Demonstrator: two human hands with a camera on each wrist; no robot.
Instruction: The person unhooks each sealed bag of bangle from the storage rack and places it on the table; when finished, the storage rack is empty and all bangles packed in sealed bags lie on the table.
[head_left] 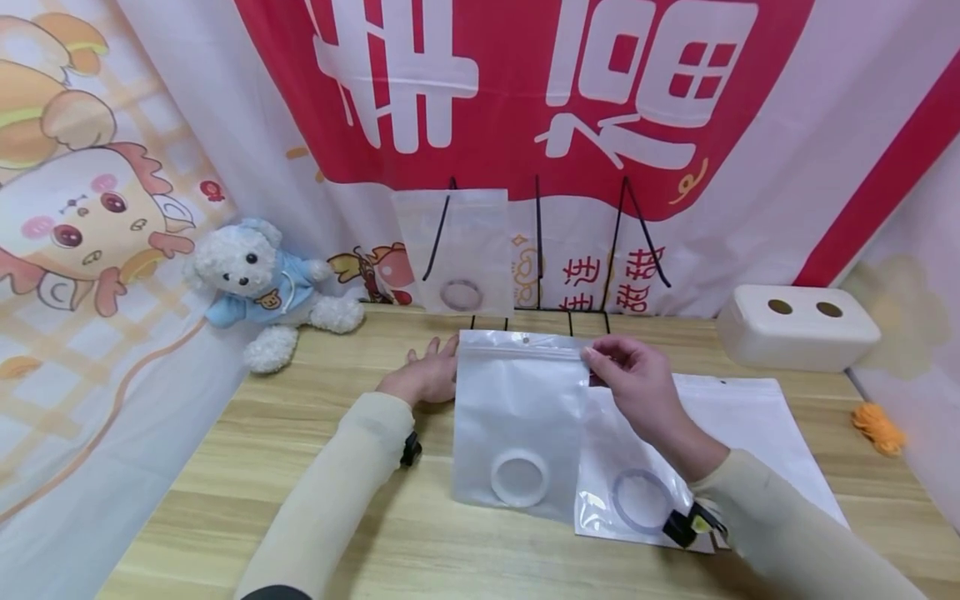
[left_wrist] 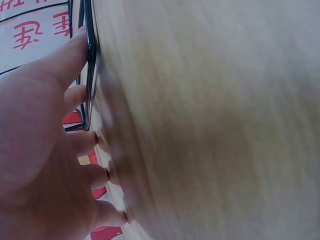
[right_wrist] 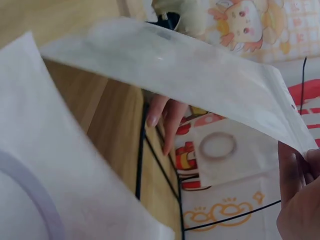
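My right hand (head_left: pixel 648 387) pinches the top right corner of a white zip bag (head_left: pixel 525 417) between thumb and fingers. The bag hangs upright, with a pale ring shape low on its front. In the right wrist view its thin side edge slants across the picture, the fingertips at its zip end. My left hand (head_left: pixel 427 375) reaches in beside the bag's left edge. In the left wrist view its spread, mostly straight fingers (left_wrist: pixel 92 175) rest on the wooden tabletop (left_wrist: pixel 200 100), with the thumb and forefinger against a black wire rack (left_wrist: pixel 90 65).
Another zip bag (head_left: pixel 453 250) hangs on one of the rack's hooks (head_left: pixel 538 233) at the back. More white bags (head_left: pixel 750 417) lie beneath my right forearm. A white plush bear (head_left: pixel 262 283) sits at left; a white box (head_left: pixel 798 333) and orange clump (head_left: pixel 877 429) are at right.
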